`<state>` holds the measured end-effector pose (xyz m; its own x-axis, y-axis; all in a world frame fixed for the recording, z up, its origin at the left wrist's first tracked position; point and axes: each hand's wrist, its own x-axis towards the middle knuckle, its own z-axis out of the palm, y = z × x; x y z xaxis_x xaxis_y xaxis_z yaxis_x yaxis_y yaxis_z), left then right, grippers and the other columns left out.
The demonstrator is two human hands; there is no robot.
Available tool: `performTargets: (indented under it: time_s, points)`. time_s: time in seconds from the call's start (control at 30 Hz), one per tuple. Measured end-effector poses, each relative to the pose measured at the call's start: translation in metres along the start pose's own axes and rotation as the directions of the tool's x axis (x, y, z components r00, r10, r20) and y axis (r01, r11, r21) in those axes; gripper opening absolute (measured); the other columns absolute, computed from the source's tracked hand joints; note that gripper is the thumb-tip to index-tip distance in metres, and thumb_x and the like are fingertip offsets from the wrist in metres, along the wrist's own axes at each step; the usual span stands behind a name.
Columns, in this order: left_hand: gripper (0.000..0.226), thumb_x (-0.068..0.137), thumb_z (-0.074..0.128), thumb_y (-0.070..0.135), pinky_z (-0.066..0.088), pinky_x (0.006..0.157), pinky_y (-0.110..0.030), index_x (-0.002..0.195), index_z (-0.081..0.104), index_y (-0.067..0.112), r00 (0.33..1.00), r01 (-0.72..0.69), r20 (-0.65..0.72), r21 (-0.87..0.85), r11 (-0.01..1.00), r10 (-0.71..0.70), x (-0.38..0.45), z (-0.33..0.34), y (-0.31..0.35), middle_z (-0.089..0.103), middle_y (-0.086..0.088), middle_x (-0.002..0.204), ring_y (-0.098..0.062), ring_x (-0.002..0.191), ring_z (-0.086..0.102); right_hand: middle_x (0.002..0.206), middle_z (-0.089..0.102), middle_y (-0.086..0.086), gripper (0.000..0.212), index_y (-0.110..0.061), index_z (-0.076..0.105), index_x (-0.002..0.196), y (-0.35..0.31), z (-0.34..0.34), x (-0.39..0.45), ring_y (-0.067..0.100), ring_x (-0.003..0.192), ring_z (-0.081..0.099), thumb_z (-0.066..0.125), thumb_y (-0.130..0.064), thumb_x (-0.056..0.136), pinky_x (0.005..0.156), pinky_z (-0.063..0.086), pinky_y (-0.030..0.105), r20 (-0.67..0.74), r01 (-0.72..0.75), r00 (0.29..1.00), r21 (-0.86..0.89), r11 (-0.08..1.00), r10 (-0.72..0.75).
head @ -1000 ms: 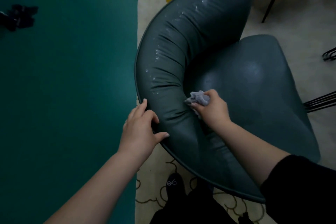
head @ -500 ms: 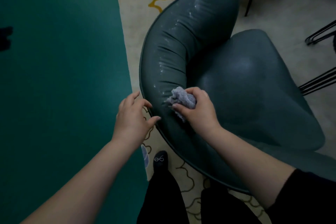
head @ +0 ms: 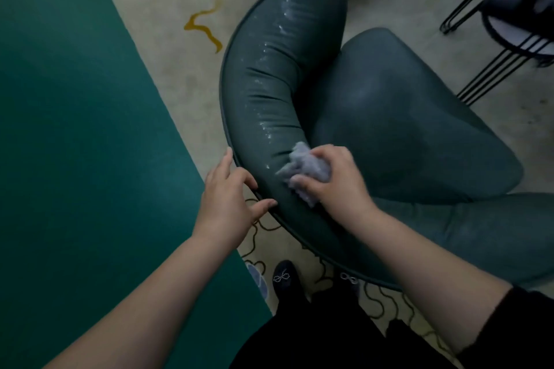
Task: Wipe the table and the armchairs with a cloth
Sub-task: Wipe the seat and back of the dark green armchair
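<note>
The right hand (head: 332, 180) holds a crumpled pale cloth (head: 302, 166) bunched in its curled fingers and presses it onto the padded backrest of the dark green armchair (head: 269, 84), at the near part of the curve. The left hand (head: 227, 198) rests on the outer rim of that backrest just beside the cloth, fingers loosely spread and touching the edge, gripping nothing.

The backrest is a long curved roll whose long axis runs away from the right hand's grip, up and slightly right toward its far tip. A trail of whitish wet or dusty flecks (head: 269, 48) lies along that axis, beginning right by the cloth. The coming stroke, I judge, has to follow the curve away from the body; the right hand is the nearer one and already on the line.

The green tabletop (head: 75, 129) lies to the left, well apart from the cloth.

No brand, label or readable writing shows anywhere.
</note>
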<state>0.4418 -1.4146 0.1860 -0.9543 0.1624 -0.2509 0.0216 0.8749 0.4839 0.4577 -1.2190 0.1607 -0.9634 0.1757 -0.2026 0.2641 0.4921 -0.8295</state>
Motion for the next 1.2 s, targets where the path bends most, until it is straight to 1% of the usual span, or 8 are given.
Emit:
performTargets:
  time_s: [0.13, 0.33, 0.43, 0.6, 0.73, 0.9, 1.07, 1.2]
  points:
    - [0.039, 0.063, 0.084, 0.040, 0.018, 0.110, -0.031, 0.077, 0.051, 0.024, 0.999, -0.030, 0.015, 0.000, 1.000, 0.030, 0.005, -0.001, -0.002, 0.013, -0.006, 0.158, -0.024, 0.142, 0.018, 0.105, 0.046, 0.001, 0.045, -0.017, 0.057, 0.101, 0.001, 0.006, 0.006, 0.016, 0.097, 0.050, 0.083, -0.031, 0.067, 0.086, 0.040, 0.023, 0.016, -0.014, 1.000, -0.078, 0.997, 0.016]
    - [0.042, 0.061, 0.085, 0.039, 0.020, 0.106, -0.026, 0.074, 0.048, 0.022, 0.997, -0.039, 0.071, 0.022, 0.999, 0.038, 0.013, -0.005, 0.000, 0.009, -0.005, 0.159, -0.022, 0.139, 0.023, 0.100, 0.051, 0.000, 0.031, -0.024, 0.053, 0.091, 0.000, -0.005, 0.017, 0.009, 0.084, 0.052, 0.077, -0.034, 0.074, 0.059, 0.033, 0.009, -0.145, -0.147, 0.978, 0.046, 0.988, 0.152]
    - [0.042, 0.061, 0.085, 0.039, 0.023, 0.107, -0.029, 0.073, 0.048, 0.023, 0.996, -0.033, 0.082, 0.032, 0.999, 0.031, 0.015, -0.006, 0.001, 0.009, -0.004, 0.159, -0.023, 0.139, 0.025, 0.101, 0.046, -0.006, 0.036, -0.028, 0.052, 0.095, -0.023, 0.011, 0.015, 0.002, 0.085, 0.049, 0.078, -0.035, 0.072, 0.070, 0.035, 0.003, -0.091, -0.060, 0.994, 0.078, 0.995, 0.067]
    - [0.042, 0.061, 0.085, 0.041, 0.026, 0.105, -0.031, 0.073, 0.049, 0.023, 0.996, -0.035, 0.086, 0.075, 0.997, 0.028, 0.016, -0.006, 0.002, 0.009, -0.004, 0.159, -0.023, 0.137, 0.027, 0.108, 0.045, 0.004, 0.045, -0.014, 0.059, 0.103, -0.024, 0.028, 0.015, 0.020, 0.105, 0.043, 0.082, -0.030, 0.068, 0.092, 0.040, 0.030, 0.061, 0.107, 0.993, -0.136, 0.985, -0.099]
    - [0.046, 0.060, 0.084, 0.045, 0.027, 0.106, -0.032, 0.070, 0.043, 0.028, 0.995, -0.032, 0.101, 0.087, 0.996, 0.023, 0.017, -0.008, 0.004, 0.010, -0.005, 0.159, -0.025, 0.137, 0.027, 0.104, 0.046, 0.006, 0.039, -0.011, 0.058, 0.099, -0.006, 0.011, 0.033, 0.025, 0.100, 0.051, 0.080, -0.028, 0.071, 0.088, 0.045, 0.034, -0.031, -0.063, 0.998, -0.148, 0.987, 0.059]
    - [0.050, 0.059, 0.084, 0.045, 0.028, 0.107, -0.034, 0.067, 0.037, 0.030, 0.994, -0.038, 0.104, 0.080, 0.996, 0.029, 0.017, -0.008, 0.006, 0.011, -0.006, 0.158, -0.025, 0.138, 0.027, 0.103, 0.048, 0.005, 0.032, -0.018, 0.054, 0.094, 0.004, -0.008, 0.035, 0.003, 0.078, 0.048, 0.076, -0.031, 0.075, 0.061, 0.034, 0.006, -0.131, -0.207, 0.971, -0.036, 0.978, 0.201]
    - [0.045, 0.059, 0.084, 0.045, 0.028, 0.108, -0.035, 0.072, 0.046, 0.024, 0.995, -0.039, 0.094, 0.090, 0.995, 0.031, 0.018, -0.008, 0.003, 0.011, -0.005, 0.159, -0.024, 0.139, 0.026, 0.107, 0.039, -0.005, 0.054, -0.023, 0.055, 0.108, -0.034, 0.039, 0.022, 0.012, 0.101, 0.043, 0.080, -0.043, 0.064, 0.090, 0.039, 0.023, -0.025, 0.024, 0.999, -0.087, 0.996, -0.026]
    - [0.047, 0.059, 0.083, 0.046, 0.030, 0.106, -0.037, 0.070, 0.043, 0.026, 0.996, -0.041, 0.086, 0.111, 0.993, 0.032, 0.018, -0.009, 0.004, 0.011, -0.005, 0.159, -0.024, 0.138, 0.026, 0.104, 0.036, -0.004, 0.049, -0.020, 0.055, 0.106, -0.027, 0.036, 0.033, 0.022, 0.107, 0.041, 0.081, -0.036, 0.068, 0.093, 0.038, 0.029, -0.006, 0.016, 1.000, -0.146, 0.989, -0.017]
